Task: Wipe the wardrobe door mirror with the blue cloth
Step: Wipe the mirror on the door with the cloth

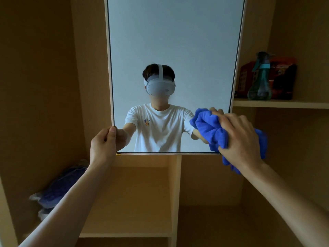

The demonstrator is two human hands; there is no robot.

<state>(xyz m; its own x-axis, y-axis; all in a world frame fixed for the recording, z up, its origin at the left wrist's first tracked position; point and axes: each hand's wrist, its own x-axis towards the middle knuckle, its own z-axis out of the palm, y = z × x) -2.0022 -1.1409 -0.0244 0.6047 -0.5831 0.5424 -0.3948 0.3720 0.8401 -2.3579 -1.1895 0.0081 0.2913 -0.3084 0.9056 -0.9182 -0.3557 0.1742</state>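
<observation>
Wooden wardrobe shelves frame the mirror (174, 50); our left hand (104, 141) pinches its lower corner steady while our right hand (238, 138) presses the bunched blue cloth (210, 129) against the glass.

A green spray bottle (260, 81) is standing on the right-hand shelf (284, 103), just in front of a red box (283, 68) that is sitting behind it. Low on the left, blue bundles in clear wrapping (58, 189) are lying stacked in the open wooden compartment (135, 202).
</observation>
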